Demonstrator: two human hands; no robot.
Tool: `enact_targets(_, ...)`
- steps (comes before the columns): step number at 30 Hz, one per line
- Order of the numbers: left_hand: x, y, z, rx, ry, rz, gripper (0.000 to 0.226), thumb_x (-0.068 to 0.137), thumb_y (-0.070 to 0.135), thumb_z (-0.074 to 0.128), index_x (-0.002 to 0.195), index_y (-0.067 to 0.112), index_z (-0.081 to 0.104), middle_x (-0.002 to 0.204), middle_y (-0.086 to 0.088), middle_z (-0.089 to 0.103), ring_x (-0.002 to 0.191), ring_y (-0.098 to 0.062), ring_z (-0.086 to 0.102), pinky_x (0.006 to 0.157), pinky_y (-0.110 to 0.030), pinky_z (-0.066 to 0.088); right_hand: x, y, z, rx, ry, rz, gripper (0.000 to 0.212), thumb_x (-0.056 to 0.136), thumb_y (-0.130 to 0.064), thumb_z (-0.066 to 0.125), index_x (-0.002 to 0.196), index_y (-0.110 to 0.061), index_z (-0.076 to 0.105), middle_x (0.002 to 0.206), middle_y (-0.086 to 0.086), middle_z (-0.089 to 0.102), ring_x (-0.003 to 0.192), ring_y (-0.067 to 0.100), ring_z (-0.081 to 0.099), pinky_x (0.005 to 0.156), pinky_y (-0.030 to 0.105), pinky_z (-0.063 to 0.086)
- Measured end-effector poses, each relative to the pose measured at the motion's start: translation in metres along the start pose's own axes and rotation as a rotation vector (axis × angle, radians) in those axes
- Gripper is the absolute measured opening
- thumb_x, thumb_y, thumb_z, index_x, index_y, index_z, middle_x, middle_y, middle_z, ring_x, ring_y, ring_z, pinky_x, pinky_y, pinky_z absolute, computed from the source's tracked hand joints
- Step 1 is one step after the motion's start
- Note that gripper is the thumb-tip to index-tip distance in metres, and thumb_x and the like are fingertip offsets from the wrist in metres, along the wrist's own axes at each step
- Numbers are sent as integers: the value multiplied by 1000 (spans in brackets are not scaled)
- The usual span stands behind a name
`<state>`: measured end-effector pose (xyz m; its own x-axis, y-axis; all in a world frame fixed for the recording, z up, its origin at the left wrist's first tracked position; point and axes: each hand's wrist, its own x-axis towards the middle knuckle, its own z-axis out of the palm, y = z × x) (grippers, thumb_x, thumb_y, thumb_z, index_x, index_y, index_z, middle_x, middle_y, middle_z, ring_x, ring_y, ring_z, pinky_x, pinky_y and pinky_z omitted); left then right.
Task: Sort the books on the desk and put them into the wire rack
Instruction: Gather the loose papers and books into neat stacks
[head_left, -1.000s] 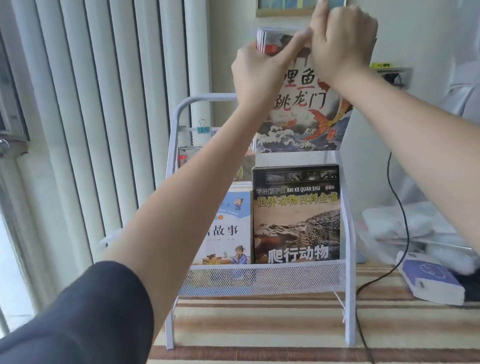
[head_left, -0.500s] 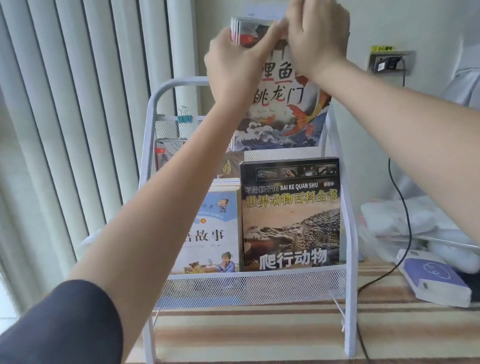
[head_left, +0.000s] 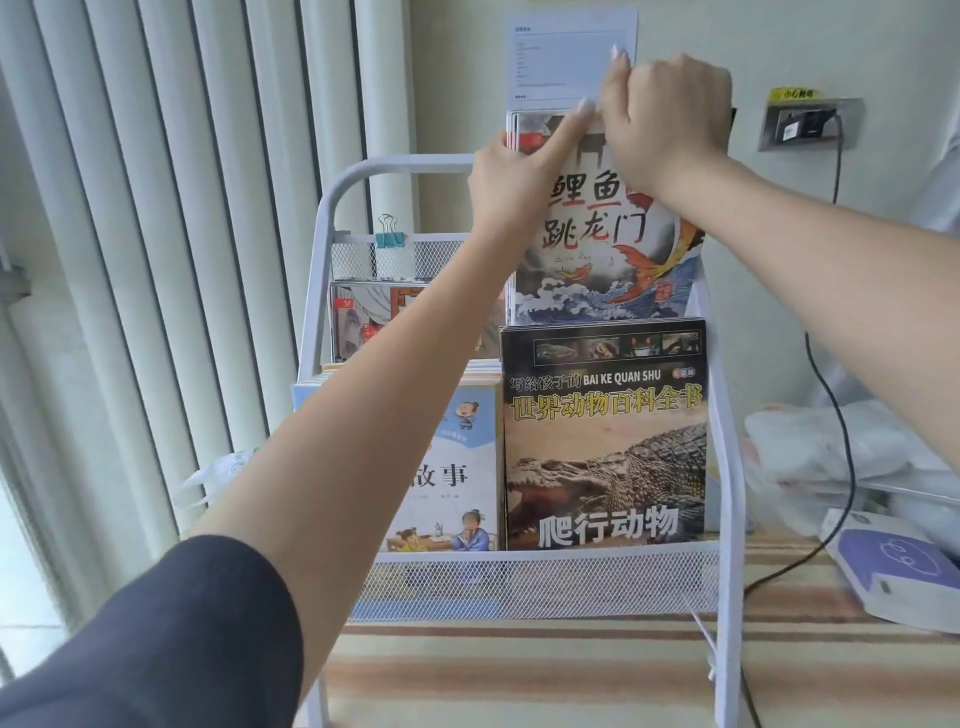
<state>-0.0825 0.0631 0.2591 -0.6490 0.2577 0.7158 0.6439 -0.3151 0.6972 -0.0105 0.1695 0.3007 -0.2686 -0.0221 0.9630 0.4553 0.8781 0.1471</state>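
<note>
A white wire rack (head_left: 535, 582) stands on the striped desk. Its upper tier holds a stack of picture books with a carp cover (head_left: 608, 260) on the right and another book (head_left: 363, 322) on the left. My left hand (head_left: 519, 166) grips the carp stack's upper left corner, fingers laid across the cover. My right hand (head_left: 670, 119) is closed over the stack's top edge. In the lower tier stand a crocodile encyclopedia (head_left: 605, 436) and a light blue story book (head_left: 457, 478).
Vertical blinds (head_left: 156, 208) hang at the left. A wall socket (head_left: 805, 124) with a black cable (head_left: 831, 405) is at the right. A white and purple box (head_left: 898, 571) and white plastic bags (head_left: 831, 447) lie on the desk right of the rack. A blue binder clip (head_left: 390, 236) sits on the upper tier.
Both hands with the carp book stack have come lower, settling into the upper tier. The view has shifted so the rack sits more to the centre.
</note>
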Motion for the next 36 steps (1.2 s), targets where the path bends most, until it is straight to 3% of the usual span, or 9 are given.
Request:
enact_targets(3,1,-6,-18,8,-204,22,14,84,34,70,83,21,65,81,-1,75,77,-15,73,68,-30,59,0,-4,2,-38,0,-45,55,101,-29,15,67,-3,50,65,16,46,61,30,43,57,35,22)
enact_targets(7,9,-18,-45,313,-497,52,47,70,36,82,108,18,61,93,8,73,88,-6,71,81,-26,57,-6,-9,7,-44,-27,-82,56,100,-28,16,61,-3,46,60,15,45,58,29,42,53,32,18)
enact_targets(10,12,-32,-53,581,-547,90,67,60,58,81,114,24,60,95,11,72,99,-7,66,95,-33,50,-18,-13,16,-27,-88,-92,56,100,-27,18,55,-5,43,58,14,44,57,29,42,56,33,21)
enact_targets(15,2,-36,-52,997,-526,136,103,50,76,72,127,11,47,115,-4,64,105,-25,59,93,-40,47,-48,-7,32,-11,-163,-40,55,101,-26,21,58,-4,48,56,12,42,56,28,41,55,32,22)
enact_targets(22,-6,-42,-66,923,-608,232,81,53,41,88,118,15,48,88,10,63,94,-17,62,102,-34,32,-71,-8,43,-31,-263,-51,61,101,-27,19,47,-7,40,45,6,36,48,26,42,47,27,18)
enact_targets(25,-6,-51,-64,967,-576,328,75,57,43,85,116,16,49,91,8,66,93,-18,61,89,-25,21,-70,-6,43,-12,-336,-94,59,101,-27,19,51,-6,43,48,7,36,51,27,42,51,30,25)
enact_targets(29,-14,-58,-61,1103,-588,434,54,69,40,73,111,16,49,90,9,59,95,-20,59,101,-38,17,-73,-3,42,64,-515,-171,57,101,-30,19,55,-7,42,59,12,44,63,28,45,62,34,34)
enact_targets(32,-17,-57,-62,1100,-587,456,52,70,40,71,112,16,51,100,6,56,104,-21,54,107,-43,16,-70,-4,37,-20,-544,-216,58,101,-35,17,65,-7,53,68,13,48,68,29,44,63,34,35)
enact_targets(36,-13,-55,-70,1045,-558,450,67,60,36,81,121,22,58,128,-8,40,118,-27,35,100,-31,26,-66,-8,31,-229,-475,-313,62,102,-38,16,63,-9,55,64,10,48,67,29,52,58,29,32)
